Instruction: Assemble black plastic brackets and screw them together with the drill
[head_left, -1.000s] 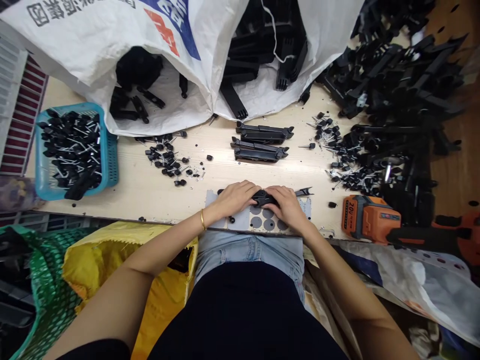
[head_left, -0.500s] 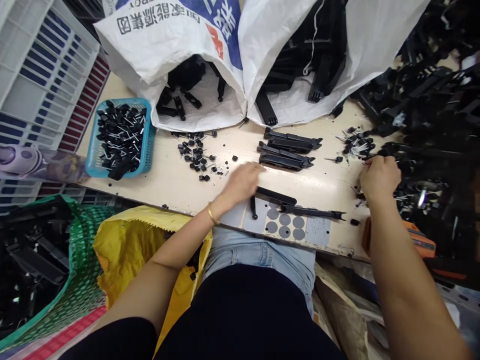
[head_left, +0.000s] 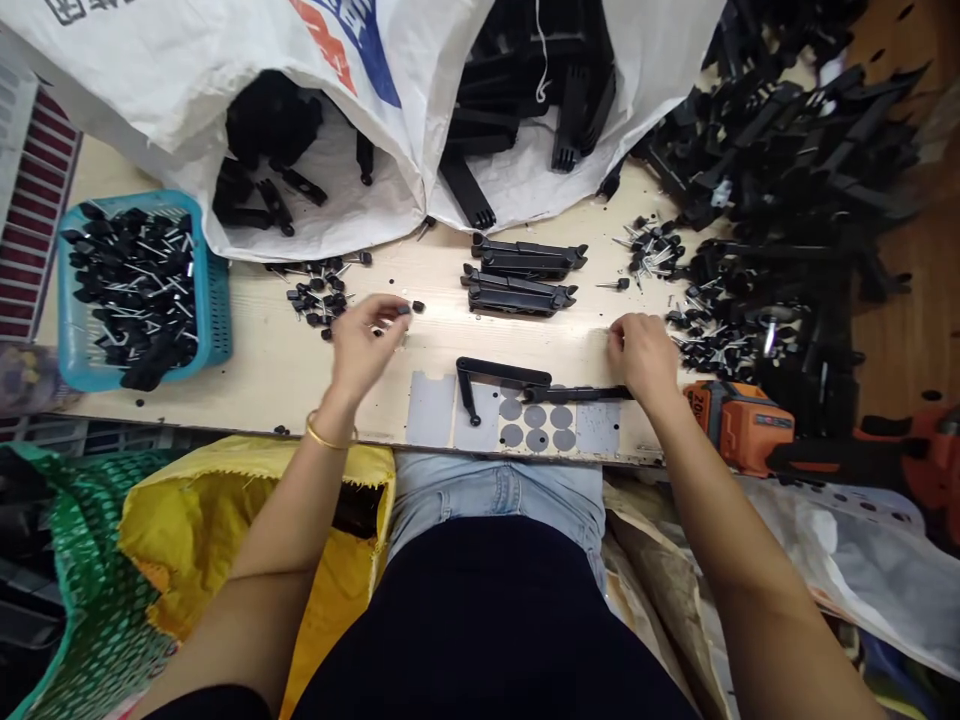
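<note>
My left hand (head_left: 365, 340) hovers over the wooden table (head_left: 270, 370) beside a scatter of small black knobs with metal pins (head_left: 319, 292), its fingertips pinched on a small black piece. My right hand (head_left: 639, 352) is curled closed just left of another pile of the same pinned knobs (head_left: 705, 325); what it holds is hidden. Between the hands a long black plastic part (head_left: 525, 380) lies on a grey plate with round dots (head_left: 536, 425) at the table's near edge. Two finished black parts (head_left: 521, 275) lie stacked further back.
A blue basket (head_left: 214, 310) of pinned knobs stands at the left. White sacks (head_left: 420, 110) with black plastic parts lie open at the back. A big heap of black parts (head_left: 787, 170) fills the right. An orange cordless driver (head_left: 742, 425) lies at the right edge.
My left hand has moved left from the black part to the small knobs. My right hand has come back from the right pile toward the part. The view has swung right.
</note>
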